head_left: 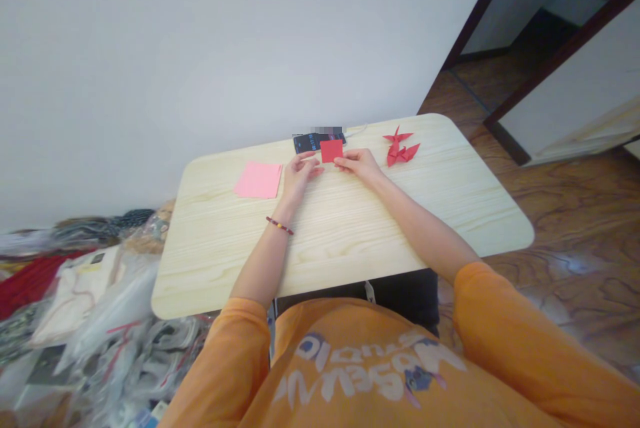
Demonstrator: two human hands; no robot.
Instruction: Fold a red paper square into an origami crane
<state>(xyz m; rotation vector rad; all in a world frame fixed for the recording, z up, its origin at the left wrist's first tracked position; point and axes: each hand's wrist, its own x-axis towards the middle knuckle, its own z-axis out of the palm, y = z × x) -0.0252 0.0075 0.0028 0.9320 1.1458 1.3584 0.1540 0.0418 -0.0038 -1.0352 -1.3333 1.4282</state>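
Note:
A small red paper square (pixel 331 150) lies near the far edge of the light wooden table (pixel 345 235). My left hand (pixel 300 171) pinches its lower left corner with curled fingers. My right hand (pixel 359 163) holds its lower right edge, fingers closed on the paper. A pink paper stack (pixel 259 180) lies flat to the left of my left hand. Folded red paper cranes (pixel 400 146) rest to the right of my right hand.
A dark phone (pixel 313 141) with a white cable lies behind the red square by the white wall. Plastic bags and cloth (pixel 85 301) are piled on the floor at the left. Wooden floor and a doorway lie to the right.

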